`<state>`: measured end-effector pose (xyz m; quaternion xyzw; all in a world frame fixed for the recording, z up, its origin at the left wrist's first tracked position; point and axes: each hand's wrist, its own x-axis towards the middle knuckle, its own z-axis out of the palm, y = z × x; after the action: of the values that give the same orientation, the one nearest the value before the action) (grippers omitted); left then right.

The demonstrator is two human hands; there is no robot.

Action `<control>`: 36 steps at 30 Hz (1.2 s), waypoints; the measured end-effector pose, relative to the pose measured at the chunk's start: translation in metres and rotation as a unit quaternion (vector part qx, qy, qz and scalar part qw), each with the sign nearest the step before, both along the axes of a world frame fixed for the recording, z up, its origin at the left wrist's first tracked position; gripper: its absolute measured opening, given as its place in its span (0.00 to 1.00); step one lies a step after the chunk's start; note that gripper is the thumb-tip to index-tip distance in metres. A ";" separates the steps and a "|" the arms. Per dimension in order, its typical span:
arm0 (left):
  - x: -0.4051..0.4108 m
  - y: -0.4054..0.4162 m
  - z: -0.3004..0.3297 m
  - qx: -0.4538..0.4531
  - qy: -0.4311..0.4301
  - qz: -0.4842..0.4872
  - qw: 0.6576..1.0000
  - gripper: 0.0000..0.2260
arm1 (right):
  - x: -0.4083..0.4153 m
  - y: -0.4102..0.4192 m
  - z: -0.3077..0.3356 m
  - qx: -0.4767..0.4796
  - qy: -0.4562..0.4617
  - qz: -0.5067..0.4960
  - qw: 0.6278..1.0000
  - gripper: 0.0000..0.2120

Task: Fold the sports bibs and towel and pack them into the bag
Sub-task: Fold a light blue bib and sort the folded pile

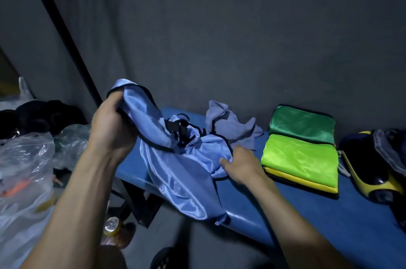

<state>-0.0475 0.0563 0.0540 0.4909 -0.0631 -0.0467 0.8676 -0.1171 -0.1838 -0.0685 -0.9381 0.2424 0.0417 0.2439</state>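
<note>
A light blue sports bib [175,172] with black trim lies crumpled on the blue bench [307,209], partly hanging over its front edge. My left hand [109,128] grips one upper edge of the bib and holds it lifted. My right hand [241,165] rests on the bib's right side with its fingers reaching into the fabric. A grey-blue towel [230,126] lies bunched behind the bib. Folded bibs are stacked to the right: a dark green one [303,123], a lime green one [301,159] and a yellow one [307,183] underneath. The bag [373,172], black and yellow, sits at the far right.
Clear plastic bags [24,165] with dark items [41,117] fill the left side. A drink can [112,224] stands on the floor under the bench. A grey wall [241,38] runs close behind the bench, and a black pole [66,33] slants at left.
</note>
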 end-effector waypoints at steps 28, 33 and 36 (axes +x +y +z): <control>-0.053 0.030 0.220 0.360 -0.362 0.037 0.859 0.22 | -0.083 0.045 0.318 0.394 -0.444 0.167 0.787 0.10; -0.043 0.024 0.236 0.514 -0.386 0.016 0.766 0.24 | -0.104 0.055 0.322 0.406 -0.361 0.188 0.818 0.20; -0.038 0.029 0.234 0.462 -0.362 -0.024 0.809 0.20 | -0.112 0.055 0.314 0.249 -0.397 0.201 0.860 0.18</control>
<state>-0.0859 0.0854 0.2878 0.8136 -0.3555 0.0899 0.4511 -0.2287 -0.1293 0.2455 -0.8117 -0.0870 -0.2276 0.5309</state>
